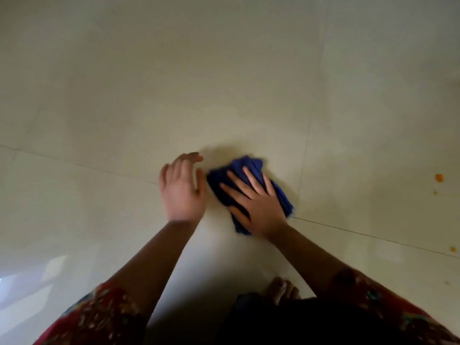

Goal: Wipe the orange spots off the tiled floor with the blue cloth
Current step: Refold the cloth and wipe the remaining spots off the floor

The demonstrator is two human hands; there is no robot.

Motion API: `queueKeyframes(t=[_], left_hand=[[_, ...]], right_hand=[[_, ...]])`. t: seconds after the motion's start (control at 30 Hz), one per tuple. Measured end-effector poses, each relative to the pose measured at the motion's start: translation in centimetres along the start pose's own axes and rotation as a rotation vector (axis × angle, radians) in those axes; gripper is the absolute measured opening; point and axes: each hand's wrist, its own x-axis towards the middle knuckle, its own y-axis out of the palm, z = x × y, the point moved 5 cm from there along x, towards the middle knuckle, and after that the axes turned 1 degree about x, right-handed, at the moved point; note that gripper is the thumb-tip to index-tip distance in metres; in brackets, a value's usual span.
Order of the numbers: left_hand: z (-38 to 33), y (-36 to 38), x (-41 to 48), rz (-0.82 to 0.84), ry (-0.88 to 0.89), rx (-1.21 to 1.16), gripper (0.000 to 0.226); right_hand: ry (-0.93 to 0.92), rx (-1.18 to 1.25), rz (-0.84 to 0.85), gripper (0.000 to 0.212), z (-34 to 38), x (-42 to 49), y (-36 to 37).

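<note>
Dark clothing fills six o'clock of the view, with bare toes peeping out just above it. At seven o'clock a red patterned left sleeve leads up the forearm to the left hand. Its fingers are straight and loose, gripping nothing. The hand is blurred, so it may be resting on the tiled floor or hovering just over it; I cannot tell which.

Just beside it, towards three o'clock, lies the blue cloth, bunched on the floor near a grout line. The right hand presses flat on top of it, fingers spread and straight, not curled round the fabric.

Well apart from the cloth, at its three o'clock near the right edge, sits a bright orange spot, with a fainter speck just below. A smaller orange spot lies at about four o'clock.

As for progress, the floor around the cloth shows no orange, so that patch looks done. The spots on the right are untouched and are the work left; the cloth would need to travel rightwards to reach them. No bucket, basin or other container appears anywhere.
</note>
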Motion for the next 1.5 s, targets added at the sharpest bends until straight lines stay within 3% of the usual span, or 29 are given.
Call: queueKeyframes(t=[0.07,0.2,0.27,0.3,0.4,0.43,0.47,0.53,0.6,0.7,0.8,0.9,1.0,1.07,1.27,1.33,1.5], left_hand=[[-2.7,1.7,0.5,0.088,0.058,-0.044,0.032],[-4.9,5.3,-1.0,0.273,0.182,-0.025,0.04],[-5.6,6.4,-1.9,0.331,0.237,0.0,0.046],[-6.0,6.8,-2.3,0.349,0.268,-0.001,0.048],[-7.5,7.6,-3.8,0.408,0.341,-0.035,0.048],[-8.0,7.7,-4.4,0.425,0.348,-0.047,0.046],[-8.9,7.7,-5.1,0.442,0.359,-0.063,0.043],[-10.4,7.8,-6.3,0.481,0.389,-0.081,0.041],[-11.5,8.3,-7.1,0.519,0.423,-0.094,0.041],[-12.8,10.0,-8.5,0.607,0.467,-0.069,0.041],[-13.9,11.1,-9.4,0.671,0.506,0.005,0.044],[-15.1,11.7,-9.4,0.639,0.508,-0.005,0.043],[-17.1,12.5,-9.4,0.65,0.506,-0.018,0.042],[-18.5,13.4,-9.6,0.679,0.507,-0.008,0.041],[-22.1,14.4,-8.4,0.7,0.632,0.006,0.035],[-23.8,14.6,-7.4,0.707,0.716,0.081,0.037],[-29.3,16.0,-3.7,0.817,0.975,0.316,0.038]], right_hand=[[0.1,0.0,0.029,0.055,-3.7,-4.9,-0.2],[0.627,0.01,-0.041,0.059,-11.7,-6.4,-1.8],[0.807,0.061,-0.055,0.062,-11.9,-4.4,-1.8],[0.781,0.081,-0.039,0.062,-11.3,-4.0,-1.6],[0.353,0.068,0.103,0.056,-7.2,-9.4,-0.1],[0.296,0.07,0.141,0.055,-6.6,-13.4,0.7],[0.353,0.058,0.123,0.055,-7.4,-18.0,0.6],[0.69,0.074,0.049,0.058,-11.6,-25.3,-0.3],[0.965,0.122,0.122,0.065,-16.2,-28.5,-0.6],[1.04,0.15,0.128,0.074,-19.7,-26.6,-1.8],[1.009,0.193,0.069,0.074,-19.5,-21.8,-1.8],[0.764,0.116,0.03,0.065,-15.9,-20.5,-0.6],[0.568,0.04,0.015,0.063,-14.2,-24.8,0.4],[0.575,0.066,-0.028,0.059,-17.4,-27.3,0.0],[0.978,0.201,-0.166,0.059,-26.3,-22.2,-2.6],[0.953,0.218,-0.195,0.058,-25.6,-19.8,-2.5],[0.638,0.201,-0.223,0.051,-19.8,-20.4,-1.7]])
